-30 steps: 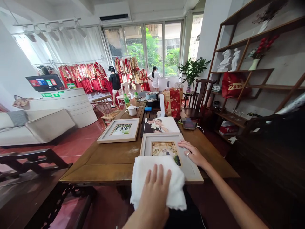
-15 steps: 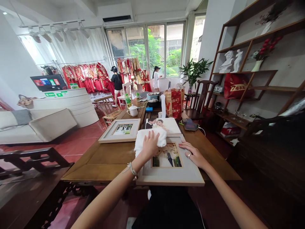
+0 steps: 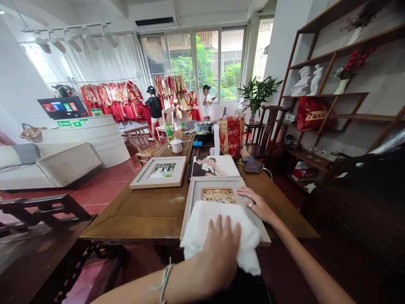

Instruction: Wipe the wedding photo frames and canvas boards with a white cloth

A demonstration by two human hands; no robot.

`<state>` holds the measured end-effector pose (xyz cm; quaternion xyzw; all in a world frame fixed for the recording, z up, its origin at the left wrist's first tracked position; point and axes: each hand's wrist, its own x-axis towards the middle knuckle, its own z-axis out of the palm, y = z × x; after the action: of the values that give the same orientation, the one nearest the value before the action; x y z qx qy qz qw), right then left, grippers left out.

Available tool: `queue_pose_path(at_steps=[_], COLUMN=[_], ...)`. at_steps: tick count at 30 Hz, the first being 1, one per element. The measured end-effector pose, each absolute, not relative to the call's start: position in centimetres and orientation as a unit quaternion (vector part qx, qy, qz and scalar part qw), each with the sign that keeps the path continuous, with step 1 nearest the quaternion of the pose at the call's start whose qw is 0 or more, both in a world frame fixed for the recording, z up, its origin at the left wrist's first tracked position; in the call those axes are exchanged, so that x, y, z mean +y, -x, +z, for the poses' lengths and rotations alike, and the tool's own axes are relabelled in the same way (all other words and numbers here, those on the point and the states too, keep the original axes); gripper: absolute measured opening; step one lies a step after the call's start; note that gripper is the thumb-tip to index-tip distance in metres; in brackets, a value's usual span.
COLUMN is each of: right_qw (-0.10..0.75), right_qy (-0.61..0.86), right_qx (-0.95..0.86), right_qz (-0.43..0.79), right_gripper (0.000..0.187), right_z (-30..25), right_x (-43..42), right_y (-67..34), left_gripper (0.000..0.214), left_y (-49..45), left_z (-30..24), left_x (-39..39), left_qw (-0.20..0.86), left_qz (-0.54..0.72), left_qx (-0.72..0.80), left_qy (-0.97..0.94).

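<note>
A grey-bordered picture frame lies flat at the near edge of the wooden worktop, its near end jutting slightly past that edge. A white cloth covers the near half of this frame and hangs over its near border, leaving only the far strip of the photograph showing. The left hand lies palm-down on the cloth, its fingers loosely spread and flat, pressing rather than clutching. The right hand rests on the frame's right border, fingers stretched out flat toward the frame's far right corner, 1 of them bearing a ring.

Left of the frame's far end, apart from it, lies a second frame in pale wood. Just beyond the frame's far border lies a large photo print, nearly touching it. To the right of that print sits a phone. Farther beyond the frame stand a white teapot and a red bag. Well beyond, 2 people stand by racks of red garments.
</note>
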<state>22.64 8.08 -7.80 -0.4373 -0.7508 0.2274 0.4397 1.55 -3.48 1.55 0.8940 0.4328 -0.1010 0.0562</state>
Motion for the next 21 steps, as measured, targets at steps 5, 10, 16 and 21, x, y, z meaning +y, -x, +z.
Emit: queue_pose_path(at_steps=[5, 10, 16, 21], right_qw=[0.441, 0.432, 0.442, 0.445], right_qy=[0.438, 0.441, 0.43, 0.437], right_qx=[-0.749, -0.751, -0.753, -0.745], right_qz=[0.228, 0.232, 0.23, 0.234], right_gripper=[0.044, 0.046, 0.042, 0.04], right_z=[-7.7, -7.6, -7.9, -7.9], right_x=[7.9, 7.9, 8.1, 8.2], right_y=[-22.5, -22.5, -22.7, -22.7], left_gripper=[0.067, 0.068, 0.068, 0.062], left_y=[-0.1, -0.8, -2.9, -4.9], left_z=[1.0, 0.8, 1.0, 0.8], left_x=[-2.9, 3.7, 8.2, 7.8], left_qw=[0.004, -0.031, -0.039, -0.031], left_qz=[-0.1, -0.074, -0.034, -0.042], left_qx=[0.497, 0.554, 0.527, 0.514], left_qy=[-0.862, -0.828, -0.849, -0.856])
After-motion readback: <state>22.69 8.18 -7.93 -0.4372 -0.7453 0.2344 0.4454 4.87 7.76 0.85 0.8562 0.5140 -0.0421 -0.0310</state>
